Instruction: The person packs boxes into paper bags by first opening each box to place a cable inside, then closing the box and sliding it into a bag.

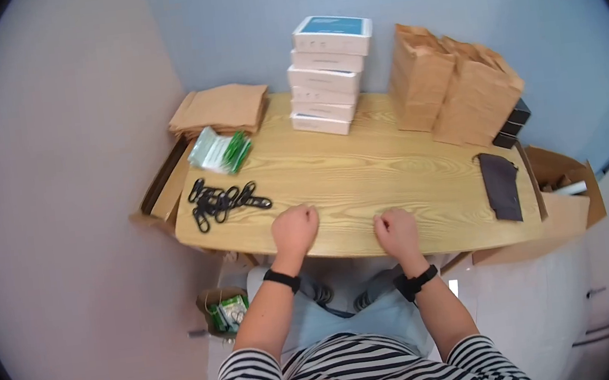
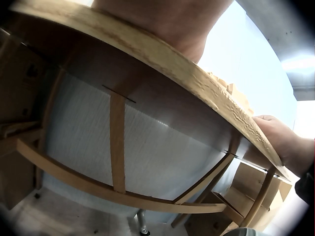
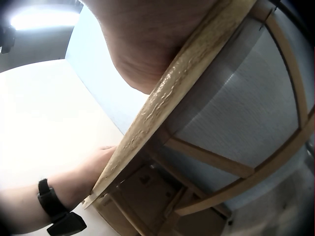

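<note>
My left hand (image 1: 296,232) rests as a fist on the front part of the wooden table (image 1: 333,179), holding nothing. To its right, my right hand (image 1: 398,233) is also curled into a fist on the tabletop and empty. Several black looped items (image 1: 216,201) lie in a heap left of the left hand. Both wrist views look along the table edge (image 2: 162,54) and beneath it. The near hand fills the top of each, its fingers out of sight; the other hand shows at the edge's far end.
White boxes (image 1: 325,79) form a stack at the back. Brown paper bags (image 1: 474,95) stand right of it, with a dark pouch (image 1: 500,186) in front. Folded brown paper (image 1: 224,107) and a clear packet with green items (image 1: 220,151) lie left. Cardboard boxes (image 1: 568,197) flank the table.
</note>
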`<state>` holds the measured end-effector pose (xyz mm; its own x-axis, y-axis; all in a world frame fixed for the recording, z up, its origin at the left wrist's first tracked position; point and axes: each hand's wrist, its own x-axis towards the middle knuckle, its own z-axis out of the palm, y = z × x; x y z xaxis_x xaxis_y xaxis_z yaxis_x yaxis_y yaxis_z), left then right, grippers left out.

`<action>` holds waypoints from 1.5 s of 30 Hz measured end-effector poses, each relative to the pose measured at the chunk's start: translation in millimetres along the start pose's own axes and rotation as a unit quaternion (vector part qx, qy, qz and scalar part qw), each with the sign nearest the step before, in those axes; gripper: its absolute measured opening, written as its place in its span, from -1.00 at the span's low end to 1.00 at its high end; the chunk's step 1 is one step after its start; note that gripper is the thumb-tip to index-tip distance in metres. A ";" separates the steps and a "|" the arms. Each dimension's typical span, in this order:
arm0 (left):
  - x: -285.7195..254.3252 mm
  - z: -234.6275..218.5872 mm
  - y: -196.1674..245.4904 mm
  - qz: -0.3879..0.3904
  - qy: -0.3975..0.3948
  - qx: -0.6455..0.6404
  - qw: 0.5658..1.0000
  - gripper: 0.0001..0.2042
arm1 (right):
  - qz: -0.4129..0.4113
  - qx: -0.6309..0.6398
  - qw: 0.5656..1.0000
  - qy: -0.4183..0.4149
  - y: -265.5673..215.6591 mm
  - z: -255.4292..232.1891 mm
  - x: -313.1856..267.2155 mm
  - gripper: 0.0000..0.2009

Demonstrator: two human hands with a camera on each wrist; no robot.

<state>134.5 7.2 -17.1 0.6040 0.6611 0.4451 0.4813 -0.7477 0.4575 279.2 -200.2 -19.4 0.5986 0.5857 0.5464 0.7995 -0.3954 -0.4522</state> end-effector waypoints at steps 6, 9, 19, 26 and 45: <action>-0.2 1.0 1.6 0.015 0.002 0.014 1.000 -0.67 | 0.005 0.019 1.000 0.018 4.2 1.8 -2.2 -0.71; -0.8 1.0 1.3 0.012 -0.004 0.019 1.000 -0.67 | 0.003 0.021 1.000 0.014 3.6 0.4 -1.9 -0.71; -1.6 3.2 -1.5 0.023 0.011 0.025 0.999 -0.68 | -0.009 0.043 0.998 0.035 2.0 -0.7 -1.4 -0.74; -0.3 1.9 -0.3 0.026 0.004 0.010 1.000 -0.67 | -0.011 0.036 0.999 0.014 5.5 2.1 -0.5 -0.73; -0.9 -0.9 -4.9 0.002 0.007 -0.017 1.000 -0.68 | -0.005 0.026 1.000 -0.014 3.9 7.3 -2.0 -0.71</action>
<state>131.1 10.3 -19.1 0.5976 0.6584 0.4576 0.4561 -0.7485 0.4814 280.8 -197.7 -27.5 0.5888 0.6090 0.5315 0.8012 -0.3530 -0.4832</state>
